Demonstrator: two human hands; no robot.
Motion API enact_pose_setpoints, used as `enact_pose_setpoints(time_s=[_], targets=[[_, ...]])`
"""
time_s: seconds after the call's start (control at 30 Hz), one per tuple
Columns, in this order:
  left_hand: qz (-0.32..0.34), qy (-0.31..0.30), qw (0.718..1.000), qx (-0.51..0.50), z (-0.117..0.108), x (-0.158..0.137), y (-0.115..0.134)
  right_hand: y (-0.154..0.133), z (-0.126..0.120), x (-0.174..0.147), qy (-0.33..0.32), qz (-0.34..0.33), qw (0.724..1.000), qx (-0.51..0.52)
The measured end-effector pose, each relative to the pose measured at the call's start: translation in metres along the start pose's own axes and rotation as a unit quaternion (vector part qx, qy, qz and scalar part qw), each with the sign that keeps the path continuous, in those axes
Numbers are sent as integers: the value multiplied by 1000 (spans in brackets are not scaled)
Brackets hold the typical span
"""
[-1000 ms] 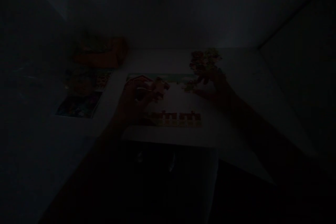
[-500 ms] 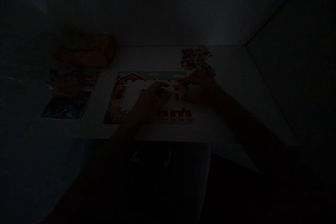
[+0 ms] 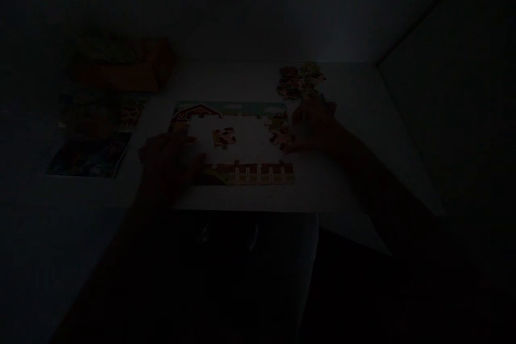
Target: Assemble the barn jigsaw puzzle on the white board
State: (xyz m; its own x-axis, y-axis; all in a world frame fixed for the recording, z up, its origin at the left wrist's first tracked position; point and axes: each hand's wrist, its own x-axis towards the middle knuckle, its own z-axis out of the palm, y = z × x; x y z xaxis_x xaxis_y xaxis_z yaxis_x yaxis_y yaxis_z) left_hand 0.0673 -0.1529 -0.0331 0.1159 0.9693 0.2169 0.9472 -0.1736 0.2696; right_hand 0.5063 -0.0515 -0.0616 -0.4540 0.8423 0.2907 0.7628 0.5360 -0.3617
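The scene is very dark. A partly built jigsaw puzzle (image 3: pixel 245 173) lies on a white table (image 3: pixel 322 188), with its border joined and a bare middle. One loose piece (image 3: pixel 224 137) lies inside the frame. My left hand (image 3: pixel 167 164) rests flat on the puzzle's lower left edge and holds nothing. My right hand (image 3: pixel 312 126) presses its fingertips on pieces at the puzzle's right edge (image 3: pixel 281 134). Whether it grips one is too dark to tell.
A heap of loose puzzle pieces (image 3: pixel 299 80) lies behind my right hand. An orange box (image 3: pixel 121 64) stands at the back left, with a printed picture sheet (image 3: pixel 94 137) in front of it. A wall rises at the right.
My left hand has drawn back from the middle of the puzzle to its lower left edge, leaving a piece inside the frame. My right hand has stayed at the right edge.
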Motion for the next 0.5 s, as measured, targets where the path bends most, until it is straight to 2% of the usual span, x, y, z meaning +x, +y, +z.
enact_pose_setpoints(time_s=[0.2,0.33,0.5], targets=[[50,22,998,-23,7,0,3,11,-9,-3,-44,-75,991,99],[48,35,997,-42,6,-1,10,10,-10,0,-44,-73,989,120],[30,21,999,-40,5,-1,16,6,-8,1,-30,-47,992,117]])
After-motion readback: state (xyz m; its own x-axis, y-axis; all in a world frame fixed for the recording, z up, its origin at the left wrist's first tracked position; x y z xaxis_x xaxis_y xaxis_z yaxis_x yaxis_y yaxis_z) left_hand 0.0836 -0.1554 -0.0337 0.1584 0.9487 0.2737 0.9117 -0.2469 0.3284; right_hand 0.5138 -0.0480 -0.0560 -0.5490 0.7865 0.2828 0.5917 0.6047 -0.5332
